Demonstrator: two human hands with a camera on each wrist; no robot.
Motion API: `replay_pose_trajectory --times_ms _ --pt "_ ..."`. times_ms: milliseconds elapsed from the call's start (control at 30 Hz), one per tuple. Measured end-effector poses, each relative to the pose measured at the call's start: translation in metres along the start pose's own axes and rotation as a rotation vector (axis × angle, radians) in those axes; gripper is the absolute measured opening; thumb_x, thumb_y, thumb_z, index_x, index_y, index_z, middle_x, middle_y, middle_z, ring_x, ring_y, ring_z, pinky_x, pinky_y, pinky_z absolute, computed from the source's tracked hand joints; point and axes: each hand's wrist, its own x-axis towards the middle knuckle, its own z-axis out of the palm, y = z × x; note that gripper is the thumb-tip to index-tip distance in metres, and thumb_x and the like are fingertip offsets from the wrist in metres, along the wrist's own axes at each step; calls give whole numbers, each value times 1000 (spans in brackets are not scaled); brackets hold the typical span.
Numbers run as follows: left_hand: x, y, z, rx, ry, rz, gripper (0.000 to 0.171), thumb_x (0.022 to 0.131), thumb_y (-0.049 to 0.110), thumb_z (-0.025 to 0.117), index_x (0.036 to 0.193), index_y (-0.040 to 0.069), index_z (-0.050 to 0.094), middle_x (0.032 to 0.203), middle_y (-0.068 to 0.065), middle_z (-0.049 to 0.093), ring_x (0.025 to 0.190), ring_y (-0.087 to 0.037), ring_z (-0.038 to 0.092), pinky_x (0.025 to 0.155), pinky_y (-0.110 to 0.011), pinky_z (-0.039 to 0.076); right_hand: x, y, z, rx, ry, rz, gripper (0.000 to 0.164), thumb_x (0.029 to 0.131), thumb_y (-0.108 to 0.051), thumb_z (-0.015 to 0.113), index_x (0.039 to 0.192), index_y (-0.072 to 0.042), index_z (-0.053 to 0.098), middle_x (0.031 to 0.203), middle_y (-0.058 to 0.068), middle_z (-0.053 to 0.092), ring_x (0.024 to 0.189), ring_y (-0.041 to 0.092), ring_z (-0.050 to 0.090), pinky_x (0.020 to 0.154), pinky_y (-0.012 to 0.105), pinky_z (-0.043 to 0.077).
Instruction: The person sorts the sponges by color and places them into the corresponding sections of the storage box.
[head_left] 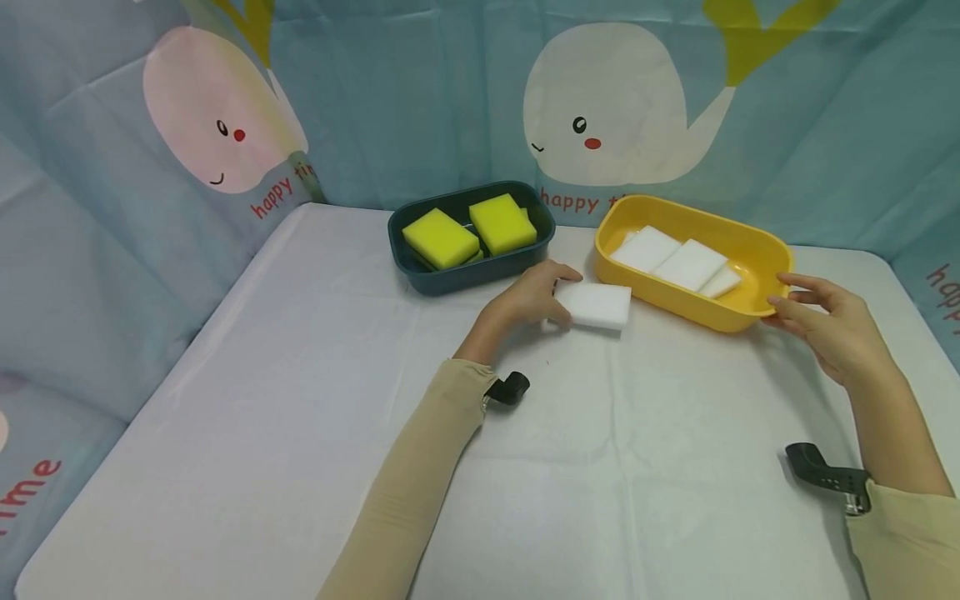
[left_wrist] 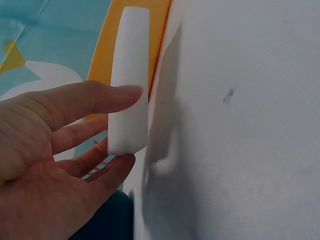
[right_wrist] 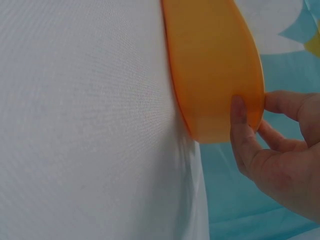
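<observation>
Between thumb and fingers, my left hand [head_left: 534,293] pinches a white sponge [head_left: 596,305], held just in front of the gap between two bins. In the left wrist view the sponge [left_wrist: 130,80] stands on edge against the thumb. My right hand [head_left: 836,325] grips the right end of a yellow bin [head_left: 675,302], its thumb and fingers on either side of the rim, as the right wrist view of the bin [right_wrist: 215,70] also shows. Several white sponges [head_left: 688,265] lie inside that bin, toward its left half.
A dark teal bin [head_left: 472,275] holding several yellow sponges [head_left: 441,238] stands left of the yellow bin. White cloth [head_left: 525,500] covers the table. Behind it hangs a blue curtain [head_left: 420,100] printed with whales.
</observation>
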Motion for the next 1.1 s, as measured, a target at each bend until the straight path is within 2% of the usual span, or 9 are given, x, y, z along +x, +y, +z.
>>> replay_pose_trajectory --times_ms 200,500,733,933,1100 --pt "-4 4 -8 -5 -6 18 68 89 9 85 151 7 58 150 -10 56 131 -27 52 113 -36 47 1 -1 0 -1 0 -2 72 111 -31 54 165 3 22 124 13 38 82 -12 55 77 8 56" --pt "-8 6 -16 -18 8 78 66 88 10 87 148 5 60 148 -12 56 131 -28 54 111 -33 50 1 -1 0 13 -3 -3 72 110 -31 55 165 3 22 123 13 38 82 -12 54 77 8 56" --pt "-12 10 -19 -67 25 133 63 88 10 87 145 3 62 145 -12 58 127 -26 53 110 -30 51 1 -1 0 11 -4 8 72 110 -31 55 166 2 22 124 12 38 83 -12 54 78 8 57" --pt "-16 14 -20 -104 45 137 64 88 11 87 146 3 60 145 -12 56 128 -27 53 112 -33 51 1 0 0 14 -2 11 72 110 -30 55 166 3 22 125 12 38 80 -14 55 77 9 57" --pt "-16 17 -20 -108 61 143 64 89 13 87 146 3 60 145 -11 56 127 -26 53 109 -27 52 0 0 0 20 -4 7 72 110 -28 55 166 3 21 124 12 38 80 -14 56 77 9 57"
